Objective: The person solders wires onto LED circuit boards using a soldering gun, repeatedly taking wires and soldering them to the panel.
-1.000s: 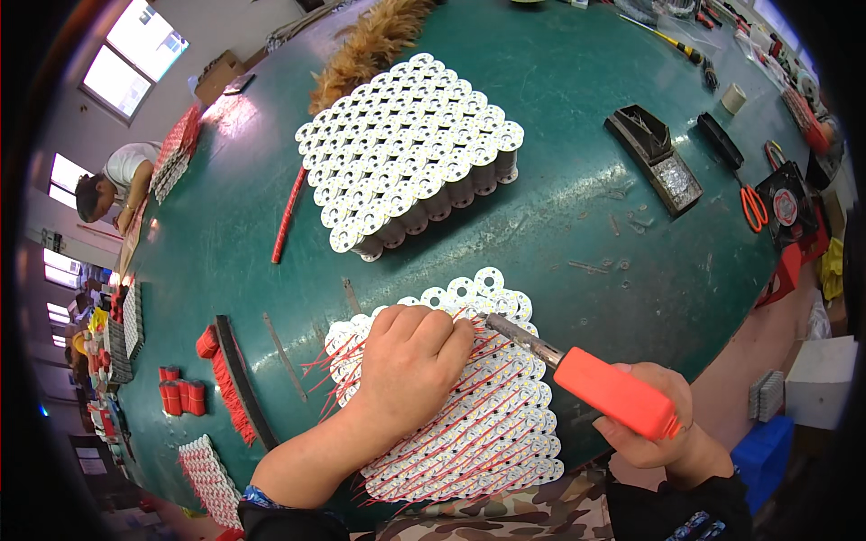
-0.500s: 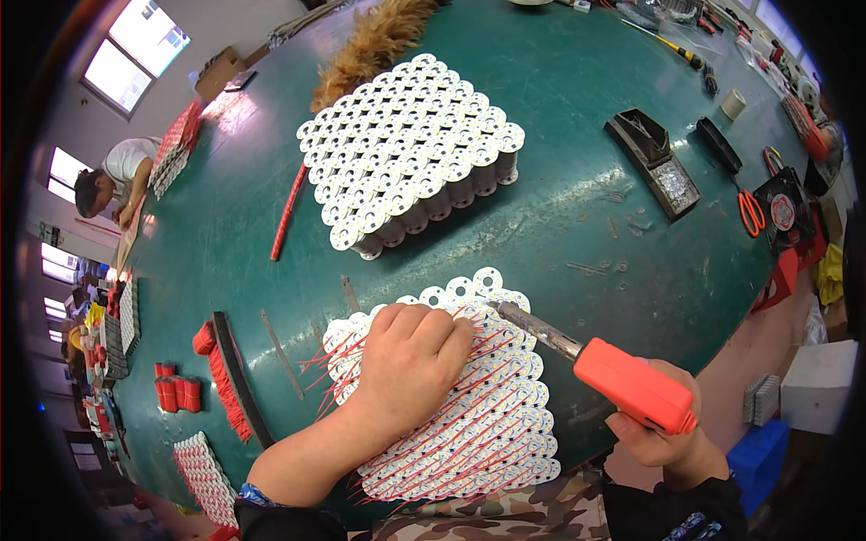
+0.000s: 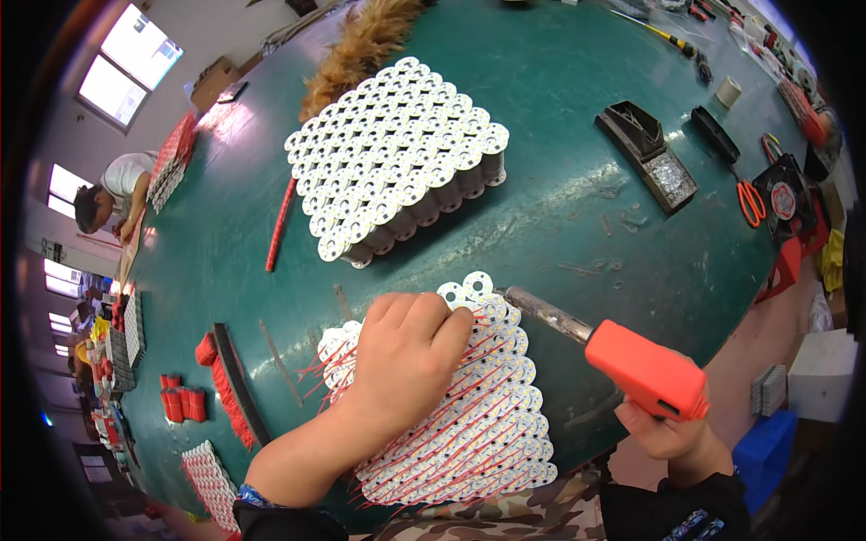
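My right hand grips a soldering gun with a red pistol-shaped body. Its metal barrel points left, and the tip is at the top right edge of a sheet of round white LED boards. Thin red wires run slantwise in rows across these boards. Over the sheet's upper part lies my left hand, fingers curled and thumb pressed in. Its fingertips are hidden, so what they pinch cannot be made out; red wires show right beside them. Two bare round boards stick out at the top edge.
A thick stack of round white boards stands farther back on the green table. Red wire bundles and a black strip lie left. On the right are a soldering-iron stand, orange-handled scissors and a fan. Another person bends at far left.
The view has shifted slightly. The soldering gun has moved a little right, its tip now at the sheet's outer edge. My left hand still lies on the boards, covering more of the top row.
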Tool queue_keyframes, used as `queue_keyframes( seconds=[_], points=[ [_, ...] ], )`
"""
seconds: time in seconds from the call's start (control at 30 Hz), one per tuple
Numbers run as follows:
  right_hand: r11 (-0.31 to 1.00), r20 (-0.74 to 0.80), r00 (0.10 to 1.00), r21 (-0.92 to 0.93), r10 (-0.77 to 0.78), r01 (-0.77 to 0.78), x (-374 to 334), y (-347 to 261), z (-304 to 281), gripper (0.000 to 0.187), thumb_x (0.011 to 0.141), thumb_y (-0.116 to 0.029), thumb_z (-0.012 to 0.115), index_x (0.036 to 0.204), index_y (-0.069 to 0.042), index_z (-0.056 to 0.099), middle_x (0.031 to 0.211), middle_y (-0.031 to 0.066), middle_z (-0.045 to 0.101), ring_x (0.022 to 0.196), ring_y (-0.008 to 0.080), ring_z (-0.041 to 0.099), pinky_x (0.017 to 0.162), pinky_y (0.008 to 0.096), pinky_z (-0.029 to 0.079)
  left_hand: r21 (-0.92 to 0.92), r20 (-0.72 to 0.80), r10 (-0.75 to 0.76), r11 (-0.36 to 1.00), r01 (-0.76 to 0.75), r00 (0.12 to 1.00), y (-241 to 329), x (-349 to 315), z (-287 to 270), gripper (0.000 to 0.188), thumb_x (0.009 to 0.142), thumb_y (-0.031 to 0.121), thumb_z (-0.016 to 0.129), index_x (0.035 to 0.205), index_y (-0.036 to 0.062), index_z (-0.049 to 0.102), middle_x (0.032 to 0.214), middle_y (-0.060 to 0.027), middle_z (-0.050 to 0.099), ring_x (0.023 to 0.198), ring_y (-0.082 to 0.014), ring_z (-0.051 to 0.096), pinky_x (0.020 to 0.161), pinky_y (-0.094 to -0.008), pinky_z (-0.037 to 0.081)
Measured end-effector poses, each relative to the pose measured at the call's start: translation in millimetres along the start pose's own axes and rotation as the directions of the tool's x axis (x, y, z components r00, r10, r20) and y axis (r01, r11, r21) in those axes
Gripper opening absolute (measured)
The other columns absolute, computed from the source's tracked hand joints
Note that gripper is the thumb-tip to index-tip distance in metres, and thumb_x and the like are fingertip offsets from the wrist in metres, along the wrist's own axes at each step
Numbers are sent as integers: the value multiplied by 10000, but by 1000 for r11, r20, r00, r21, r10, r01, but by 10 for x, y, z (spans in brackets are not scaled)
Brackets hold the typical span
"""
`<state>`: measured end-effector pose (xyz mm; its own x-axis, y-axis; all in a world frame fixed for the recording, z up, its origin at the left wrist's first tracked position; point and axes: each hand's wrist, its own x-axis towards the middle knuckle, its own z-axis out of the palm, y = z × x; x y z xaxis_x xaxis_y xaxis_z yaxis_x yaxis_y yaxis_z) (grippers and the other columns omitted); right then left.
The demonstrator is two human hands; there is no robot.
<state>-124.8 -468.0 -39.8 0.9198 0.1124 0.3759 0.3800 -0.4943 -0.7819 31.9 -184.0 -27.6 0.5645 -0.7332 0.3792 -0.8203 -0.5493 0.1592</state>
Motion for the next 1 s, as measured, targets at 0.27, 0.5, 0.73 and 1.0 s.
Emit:
queue_keyframes(
  seconds=[0.27,0.5,0.73,1.0],
  points=[
    [999,15,1000,23,-26,26,135,-24,41,569,780,-17,816,1272,74,545,1011,175,710,769,280,727,676,348,572,6,15,24,1000,-25,1000,6,24,95,214,758,62,688,970,65,711,793,-51,560,752,-260,574,720,-408,444],
    [1000,-7,1000,-1,-24,24,210,-68,76,551,752,-17,827,1238,68,582,934,162,715,732,290,721,649,353,564,-5,27,25,1000,-25,999,4,46,95,206,756,63,698,961,62,711,787,-55,556,748,-261,574,717,-412,441],
    [999,-7,999,-25,-31,31,192,-75,81,572,733,-29,838,1239,59,585,944,166,718,720,299,715,633,357,556,-4,20,34,999,-34,999,2,53,97,183,765,67,700,948,60,707,779,-56,549,731,-260,572,706,-413,439],
    [997,-10,999,-60,-50,50,224,-109,76,609,715,-22,839,1259,40,573,941,167,711,699,302,700,619,359,543,-1,30,36,999,-36,999,3,59,93,166,769,69,698,935,61,700,775,-57,543,727,-258,572,697,-414,437]
  ],
)
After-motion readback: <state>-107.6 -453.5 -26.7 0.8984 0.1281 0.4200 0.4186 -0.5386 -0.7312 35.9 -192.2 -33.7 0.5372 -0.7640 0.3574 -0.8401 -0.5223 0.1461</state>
